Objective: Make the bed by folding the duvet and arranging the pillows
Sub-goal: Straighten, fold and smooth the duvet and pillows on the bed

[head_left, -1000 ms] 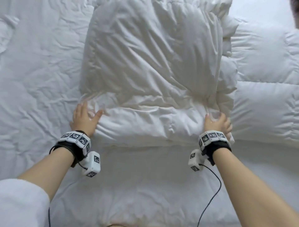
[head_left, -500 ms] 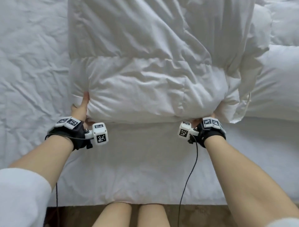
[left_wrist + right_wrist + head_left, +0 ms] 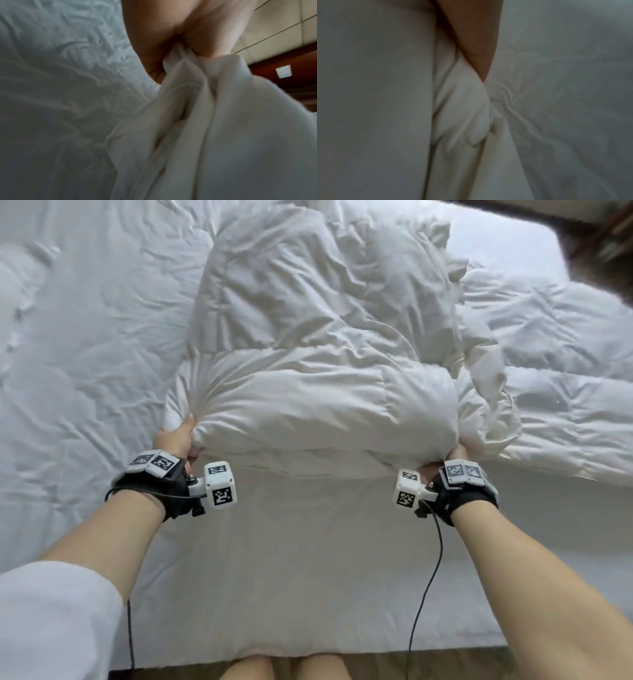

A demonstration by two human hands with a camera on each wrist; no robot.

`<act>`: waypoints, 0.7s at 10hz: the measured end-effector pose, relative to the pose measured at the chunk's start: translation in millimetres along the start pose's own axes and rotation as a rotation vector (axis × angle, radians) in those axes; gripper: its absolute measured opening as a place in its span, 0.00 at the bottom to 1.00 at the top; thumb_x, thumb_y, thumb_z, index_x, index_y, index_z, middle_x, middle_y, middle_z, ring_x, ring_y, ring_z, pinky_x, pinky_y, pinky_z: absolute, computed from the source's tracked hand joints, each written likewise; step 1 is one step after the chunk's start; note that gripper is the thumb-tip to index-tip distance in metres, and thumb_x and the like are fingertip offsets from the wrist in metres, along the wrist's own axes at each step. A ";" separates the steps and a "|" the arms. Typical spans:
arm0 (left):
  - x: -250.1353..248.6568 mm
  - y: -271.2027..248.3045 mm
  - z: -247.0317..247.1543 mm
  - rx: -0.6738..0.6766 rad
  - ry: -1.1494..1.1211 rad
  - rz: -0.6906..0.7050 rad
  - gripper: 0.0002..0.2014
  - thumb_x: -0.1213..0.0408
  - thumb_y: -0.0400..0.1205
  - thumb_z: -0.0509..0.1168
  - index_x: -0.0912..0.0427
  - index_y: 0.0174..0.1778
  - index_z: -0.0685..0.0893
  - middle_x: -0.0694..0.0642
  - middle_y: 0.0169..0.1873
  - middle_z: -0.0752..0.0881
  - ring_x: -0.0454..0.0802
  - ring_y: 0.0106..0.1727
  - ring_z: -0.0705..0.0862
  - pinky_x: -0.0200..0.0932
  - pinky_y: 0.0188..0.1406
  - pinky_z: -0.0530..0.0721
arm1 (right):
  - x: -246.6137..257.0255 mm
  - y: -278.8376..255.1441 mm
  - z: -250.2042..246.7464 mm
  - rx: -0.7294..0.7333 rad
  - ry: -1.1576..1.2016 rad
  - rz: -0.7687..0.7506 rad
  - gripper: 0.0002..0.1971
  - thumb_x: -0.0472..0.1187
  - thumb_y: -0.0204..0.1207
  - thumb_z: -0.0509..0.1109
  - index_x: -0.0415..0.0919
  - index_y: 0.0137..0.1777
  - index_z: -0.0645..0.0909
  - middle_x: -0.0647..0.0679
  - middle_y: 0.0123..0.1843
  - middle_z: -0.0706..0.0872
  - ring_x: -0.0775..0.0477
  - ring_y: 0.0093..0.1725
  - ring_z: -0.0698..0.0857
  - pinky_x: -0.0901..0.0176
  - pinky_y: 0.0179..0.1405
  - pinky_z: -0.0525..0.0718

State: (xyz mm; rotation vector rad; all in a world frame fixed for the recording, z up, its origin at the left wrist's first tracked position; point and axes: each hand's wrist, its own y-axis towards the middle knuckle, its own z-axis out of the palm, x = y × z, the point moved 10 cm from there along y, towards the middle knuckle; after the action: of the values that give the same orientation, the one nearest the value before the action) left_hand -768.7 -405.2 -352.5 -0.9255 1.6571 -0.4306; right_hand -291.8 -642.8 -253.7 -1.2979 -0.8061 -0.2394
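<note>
A thick white duvet [image 3: 318, 371] lies folded in a bulky stack in the middle of the bed. My left hand [image 3: 174, 436] grips the near left corner of the fold, fabric bunched under the thumb; the left wrist view shows cloth [image 3: 197, 101] gathered between thumb and fingers [image 3: 154, 44]. My right hand [image 3: 454, 457] grips the near right corner, its fingers hidden under the fold. The right wrist view is dim and shows bunched cloth [image 3: 465, 108] below the hand [image 3: 476, 44]. The near edge is raised off the bed. More of the duvet [image 3: 561, 364] spreads out to the right.
The white sheet [image 3: 78, 354] covers the mattress on the left and in front of me. The bed's near edge [image 3: 308, 660] is by my knees, with wooden floor below. A dark wooden headboard or wall [image 3: 599, 241] shows at top right. No pillow is recognisable.
My hands went from pressing flat on the fold's near edge to gripping its two near corners. The fold's near edge has since lifted and bunched.
</note>
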 end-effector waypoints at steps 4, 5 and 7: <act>3.6 -40.8 -96.5 0.008 -0.012 0.034 0.41 0.44 0.71 0.71 0.66 0.74 0.69 0.55 0.64 0.79 0.54 0.59 0.82 0.58 0.61 0.82 | -84.4 -63.8 -57.6 -0.149 -0.055 0.078 0.10 0.45 0.83 0.58 0.41 0.50 0.78 0.38 0.51 0.84 0.44 0.43 0.81 0.60 0.22 0.83; 21.0 -24.7 -113.2 -0.001 0.083 -0.025 0.45 0.41 0.63 0.76 0.69 0.69 0.75 0.63 0.59 0.85 0.59 0.50 0.87 0.60 0.54 0.85 | -106.2 -61.5 -61.3 -0.135 -0.176 0.151 0.20 0.56 0.73 0.68 0.37 0.49 0.82 0.38 0.45 0.86 0.41 0.37 0.82 0.51 0.44 0.88; -29.5 -126.3 -60.6 0.104 0.726 0.219 0.26 0.55 0.80 0.63 0.74 0.66 0.79 0.74 0.63 0.81 0.69 0.64 0.81 0.53 0.61 0.77 | -43.6 -84.7 -101.7 -0.073 -0.397 0.086 0.27 0.54 0.82 0.56 0.40 0.76 0.67 0.42 0.75 0.72 0.37 0.73 0.73 0.40 0.73 0.73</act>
State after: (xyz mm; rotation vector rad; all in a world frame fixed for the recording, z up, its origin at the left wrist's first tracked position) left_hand -779.8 -472.8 -226.8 -0.5173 2.3347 -0.7506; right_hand -332.0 -772.5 -222.3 -1.4682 -1.0806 0.0631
